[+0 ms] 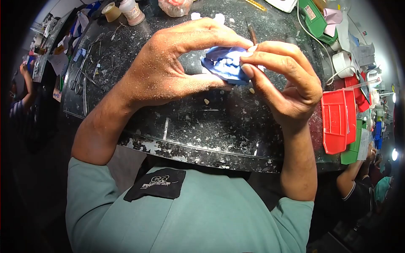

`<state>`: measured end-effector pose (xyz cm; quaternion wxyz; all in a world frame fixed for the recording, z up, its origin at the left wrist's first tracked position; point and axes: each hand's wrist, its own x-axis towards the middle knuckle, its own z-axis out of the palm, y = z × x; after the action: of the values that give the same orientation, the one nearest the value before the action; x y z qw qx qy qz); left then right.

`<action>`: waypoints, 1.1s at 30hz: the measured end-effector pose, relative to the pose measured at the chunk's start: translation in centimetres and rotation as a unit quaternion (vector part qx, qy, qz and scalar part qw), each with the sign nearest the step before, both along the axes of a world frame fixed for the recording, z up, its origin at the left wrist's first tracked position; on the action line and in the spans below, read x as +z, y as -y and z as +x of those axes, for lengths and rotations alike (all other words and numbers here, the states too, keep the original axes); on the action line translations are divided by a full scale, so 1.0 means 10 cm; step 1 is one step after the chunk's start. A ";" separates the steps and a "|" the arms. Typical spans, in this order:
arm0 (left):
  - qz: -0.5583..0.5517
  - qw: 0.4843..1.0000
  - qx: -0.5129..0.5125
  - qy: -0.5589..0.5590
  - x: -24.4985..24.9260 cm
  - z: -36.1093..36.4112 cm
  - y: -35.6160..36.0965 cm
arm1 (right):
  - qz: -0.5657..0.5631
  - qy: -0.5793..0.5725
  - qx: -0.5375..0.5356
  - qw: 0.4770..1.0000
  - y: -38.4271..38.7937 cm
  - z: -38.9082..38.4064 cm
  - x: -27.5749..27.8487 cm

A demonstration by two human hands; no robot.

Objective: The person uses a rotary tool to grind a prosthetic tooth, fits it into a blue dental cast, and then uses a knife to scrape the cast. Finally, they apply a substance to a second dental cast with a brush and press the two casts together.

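Observation:
A blue dental model with bright white teeth is held over the dark bench in my left hand, its thumb and fingers gripping it from below and above. Dust coats this hand. My right hand is closed in a pinch at the model's right end, thumb and fingertips touching it. Whatever is between those fingertips is too small and bright to make out. Below the model lie two small cream tooth-shaped pieces, one piece on the left and another piece under my right fingers. A brown-handled pointed tool lies behind.
The scratched black bench has scissors and thin metal tools at left. Jars, including a pinkish-white bottle, stand at the back. Right are a red bin, a green bin and a cable. Other people work on both sides.

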<state>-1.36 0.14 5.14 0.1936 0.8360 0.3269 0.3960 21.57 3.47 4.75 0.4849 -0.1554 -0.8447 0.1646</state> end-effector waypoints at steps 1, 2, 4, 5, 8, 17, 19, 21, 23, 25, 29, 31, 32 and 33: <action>0.008 1.000 -0.004 -0.004 0.01 0.00 0.00 | 0.000 0.000 0.000 1.000 0.00 0.00 0.00; 0.016 1.000 -0.007 -0.007 0.01 0.00 0.00 | 0.001 0.000 -0.001 1.000 0.01 0.00 0.00; 0.020 1.000 -0.007 -0.010 0.01 0.00 -0.01 | 0.002 -0.001 -0.002 1.000 0.01 0.00 0.00; 0.023 1.000 -0.008 -0.012 0.01 0.00 -0.01 | -0.002 -0.003 -0.001 1.000 0.00 -0.01 0.00; 0.008 1.000 -0.002 -0.009 -0.01 0.00 -0.01 | -0.007 -0.002 -0.001 1.000 0.00 0.00 0.00; -0.055 0.996 -0.037 0.052 -0.03 -0.02 0.01 | 0.001 -0.006 0.019 1.000 0.01 0.03 0.04; -0.041 0.997 -0.041 0.043 -0.02 -0.01 0.00 | 0.001 -0.007 0.021 1.000 0.00 0.02 0.03; -0.028 0.998 -0.046 0.035 -0.01 0.00 0.00 | 0.013 -0.016 0.026 0.999 -0.01 0.02 0.02; -0.014 0.998 -0.052 0.036 0.00 0.00 -0.01 | 0.017 -0.018 0.026 0.999 0.00 0.01 0.03; -0.006 0.998 -0.048 0.031 0.00 0.00 -0.01 | 0.022 -0.019 0.026 0.999 0.00 0.02 0.03; 0.021 0.999 -0.038 0.017 0.02 0.01 -0.01 | 0.009 -0.013 0.021 1.000 0.01 0.02 0.03; 0.016 0.999 -0.038 0.020 0.02 0.01 0.00 | 0.015 -0.014 0.022 1.000 0.00 0.02 0.03; 0.010 0.999 -0.038 0.022 0.02 0.02 0.00 | 0.012 -0.009 0.021 1.000 0.00 0.02 0.03; 0.010 0.999 -0.038 0.022 0.02 0.02 0.00 | 0.010 -0.004 0.020 1.000 -0.01 0.03 0.03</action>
<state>-1.21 0.15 5.34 0.2074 0.8409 0.2867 0.4096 21.82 3.53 5.08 0.4862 -0.1331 -0.8474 0.1665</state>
